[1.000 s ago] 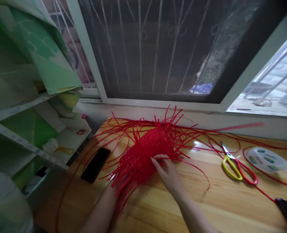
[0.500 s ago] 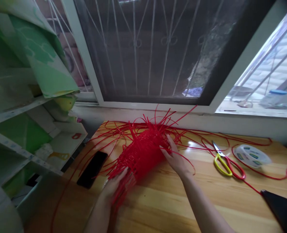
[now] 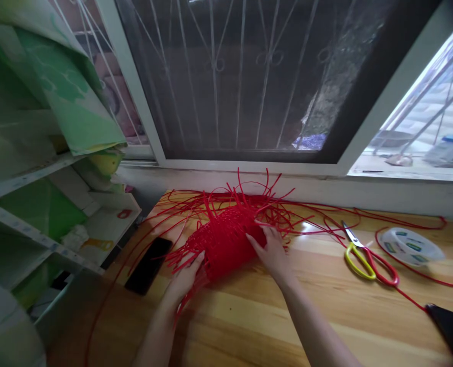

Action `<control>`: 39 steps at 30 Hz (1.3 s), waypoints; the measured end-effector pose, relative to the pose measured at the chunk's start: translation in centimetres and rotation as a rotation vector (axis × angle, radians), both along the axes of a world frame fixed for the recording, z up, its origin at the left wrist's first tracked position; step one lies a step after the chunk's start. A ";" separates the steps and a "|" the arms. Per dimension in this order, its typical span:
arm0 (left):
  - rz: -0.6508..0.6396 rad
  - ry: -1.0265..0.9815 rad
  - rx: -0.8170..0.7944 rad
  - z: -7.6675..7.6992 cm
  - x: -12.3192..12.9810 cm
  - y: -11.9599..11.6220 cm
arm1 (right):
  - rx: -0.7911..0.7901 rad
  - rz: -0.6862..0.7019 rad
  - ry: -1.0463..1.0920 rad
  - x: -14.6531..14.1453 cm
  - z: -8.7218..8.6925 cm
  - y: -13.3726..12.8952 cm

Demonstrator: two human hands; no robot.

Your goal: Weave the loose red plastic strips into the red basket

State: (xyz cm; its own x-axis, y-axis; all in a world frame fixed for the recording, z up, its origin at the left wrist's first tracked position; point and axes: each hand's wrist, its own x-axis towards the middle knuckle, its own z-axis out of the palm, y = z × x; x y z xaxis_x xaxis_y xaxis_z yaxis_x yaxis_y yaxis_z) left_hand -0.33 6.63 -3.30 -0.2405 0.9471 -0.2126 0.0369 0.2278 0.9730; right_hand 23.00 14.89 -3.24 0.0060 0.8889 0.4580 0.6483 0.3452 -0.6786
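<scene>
A red woven piece (image 3: 230,244), made of thin cords with many loose ends, lies over the wooden table between my hands. My left hand (image 3: 186,275) grips its near left end, the thumb on top and the other fingers partly hidden by cords. At the right side of the weave, my right hand (image 3: 268,244) curls its fingers over the edge, holding it. Long loose red cords (image 3: 287,216) fan out behind and to both sides. The underside of the piece is hidden.
Left of the weave lies a black phone (image 3: 149,265). Scissors (image 3: 364,260) with yellow and red handles rest on the right, beside a clear plastic container (image 3: 410,247). A dark object (image 3: 450,326) sits at the right edge. Shelves (image 3: 23,229) stand left; a window (image 3: 242,102) rises behind.
The woven piece has turned and flattened a little between my hands, and its near left end has drawn up. My right hand has shifted slightly left. The view has moved slightly.
</scene>
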 end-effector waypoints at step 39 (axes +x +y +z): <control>-0.234 0.228 0.077 3.1 4.9 4.3 | 0.138 -0.360 -0.264 -1.0 -2.5 -5.8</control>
